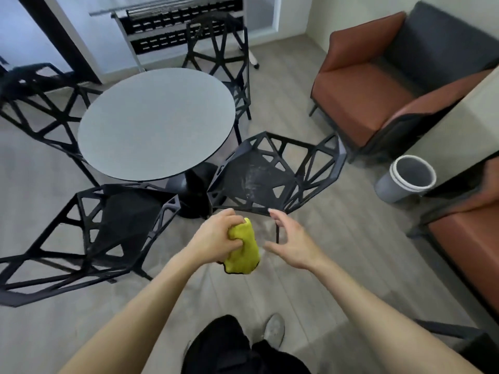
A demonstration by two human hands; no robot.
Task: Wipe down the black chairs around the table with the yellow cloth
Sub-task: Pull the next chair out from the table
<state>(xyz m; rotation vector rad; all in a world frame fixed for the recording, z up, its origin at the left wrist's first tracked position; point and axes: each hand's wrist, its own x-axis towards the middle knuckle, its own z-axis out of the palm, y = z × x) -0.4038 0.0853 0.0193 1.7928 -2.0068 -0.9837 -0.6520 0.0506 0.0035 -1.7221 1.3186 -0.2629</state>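
My left hand (216, 236) grips a bunched yellow cloth (243, 249) in the air in front of me. Just right of it, my right hand (289, 238) hovers with fingers spread and holds nothing. Right beyond both hands stands a black lattice chair (259, 176) with whitish dust streaks on its seat. A second black chair (113, 228) stands at the near left. Two more black chairs stand around the round grey table (156, 122): one at the far left (40, 103), one at the back (218, 52).
An orange armchair (378, 85) stands at the right, with another orange seat (469, 233) nearer. A grey waste bin (405, 179) sits on the floor between them. A black-and-white shelf unit (175, 31) stands against the back wall. Bare floor lies under my arms.
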